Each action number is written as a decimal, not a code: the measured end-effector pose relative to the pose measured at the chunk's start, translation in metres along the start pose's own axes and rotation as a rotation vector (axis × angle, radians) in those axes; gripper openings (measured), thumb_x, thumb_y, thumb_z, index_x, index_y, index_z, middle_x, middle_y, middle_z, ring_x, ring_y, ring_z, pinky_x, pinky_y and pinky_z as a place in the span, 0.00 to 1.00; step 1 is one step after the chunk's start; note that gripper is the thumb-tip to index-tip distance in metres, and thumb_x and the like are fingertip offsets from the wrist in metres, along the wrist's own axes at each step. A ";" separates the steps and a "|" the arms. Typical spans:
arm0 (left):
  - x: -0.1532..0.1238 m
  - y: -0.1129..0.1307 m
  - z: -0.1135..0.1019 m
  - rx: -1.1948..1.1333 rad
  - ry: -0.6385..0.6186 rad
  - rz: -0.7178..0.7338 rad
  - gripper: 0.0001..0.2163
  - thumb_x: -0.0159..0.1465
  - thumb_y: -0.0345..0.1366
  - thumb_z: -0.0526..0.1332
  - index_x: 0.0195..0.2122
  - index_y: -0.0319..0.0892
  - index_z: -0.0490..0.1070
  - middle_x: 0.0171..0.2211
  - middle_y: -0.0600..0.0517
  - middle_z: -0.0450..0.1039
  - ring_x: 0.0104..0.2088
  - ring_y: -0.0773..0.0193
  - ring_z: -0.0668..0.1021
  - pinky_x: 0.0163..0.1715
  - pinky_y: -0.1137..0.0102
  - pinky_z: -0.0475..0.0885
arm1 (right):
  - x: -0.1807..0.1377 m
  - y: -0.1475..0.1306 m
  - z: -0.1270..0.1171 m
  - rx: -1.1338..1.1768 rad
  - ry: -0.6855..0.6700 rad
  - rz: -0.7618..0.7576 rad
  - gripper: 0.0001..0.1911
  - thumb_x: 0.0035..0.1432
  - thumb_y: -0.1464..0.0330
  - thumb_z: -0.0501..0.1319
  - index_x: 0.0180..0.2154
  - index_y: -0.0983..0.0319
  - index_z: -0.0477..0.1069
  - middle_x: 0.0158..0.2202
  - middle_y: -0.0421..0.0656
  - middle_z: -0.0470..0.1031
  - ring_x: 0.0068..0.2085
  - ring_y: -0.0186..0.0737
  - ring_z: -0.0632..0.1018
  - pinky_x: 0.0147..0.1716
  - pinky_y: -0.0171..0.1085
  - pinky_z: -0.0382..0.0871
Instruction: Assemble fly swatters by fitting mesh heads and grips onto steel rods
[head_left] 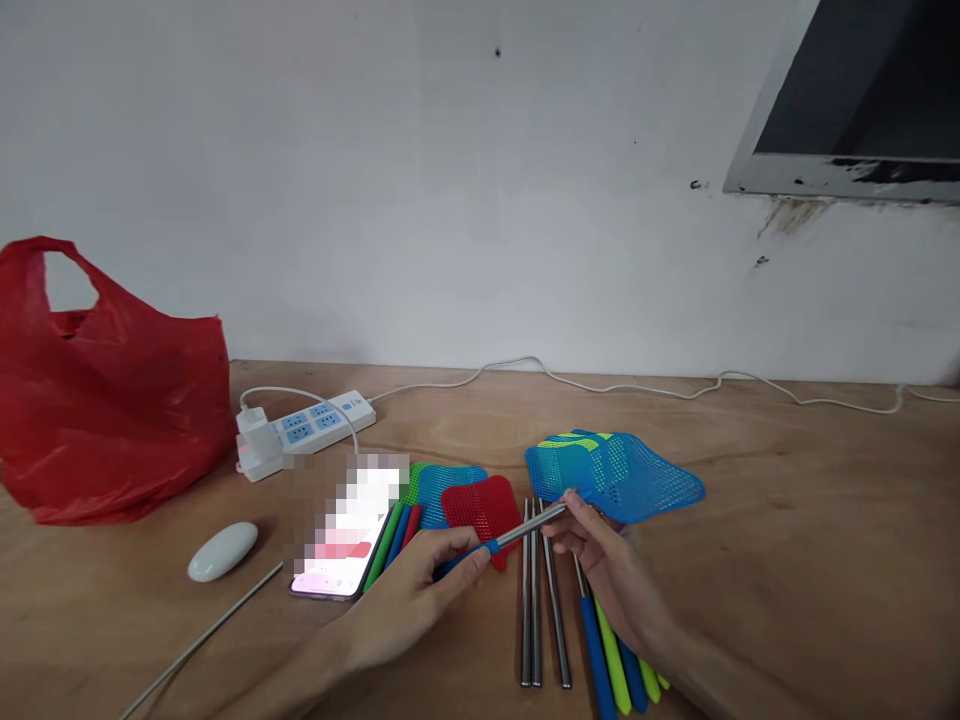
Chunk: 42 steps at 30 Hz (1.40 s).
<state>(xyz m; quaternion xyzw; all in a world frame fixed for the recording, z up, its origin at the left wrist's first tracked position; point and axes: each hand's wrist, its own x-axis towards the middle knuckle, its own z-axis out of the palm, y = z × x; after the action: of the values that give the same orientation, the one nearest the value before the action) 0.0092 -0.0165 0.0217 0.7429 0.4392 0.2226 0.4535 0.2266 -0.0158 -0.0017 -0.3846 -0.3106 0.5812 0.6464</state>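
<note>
– what stood left?
– one red bag [120, 400]; beside it lay one white power strip [349, 408].
– what lay nearer?
– one white oval item [223, 551], one lit phone [351, 535].
– and the wall [360, 200]?
– one white cable [637, 388] ran along its foot.

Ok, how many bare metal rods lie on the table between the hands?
3: leftmost rod, middle rod close beside it, rightmost rod slanting; others may hide behind the right hand.
</note>
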 end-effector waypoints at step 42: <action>-0.006 -0.004 0.000 -0.030 -0.141 -0.053 0.22 0.70 0.56 0.51 0.37 0.43 0.72 0.24 0.58 0.61 0.26 0.66 0.67 0.26 0.73 0.61 | 0.027 -0.023 -0.017 0.086 0.187 -0.271 0.15 0.48 0.58 0.73 0.24 0.59 0.73 0.20 0.37 0.76 0.21 0.35 0.75 0.21 0.34 0.72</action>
<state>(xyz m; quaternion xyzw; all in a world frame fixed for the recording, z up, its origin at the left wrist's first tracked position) 0.0044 -0.0209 0.0180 0.7380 0.4222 0.1640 0.5002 0.2563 0.0075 0.0087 -0.3636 -0.2730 0.4629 0.7609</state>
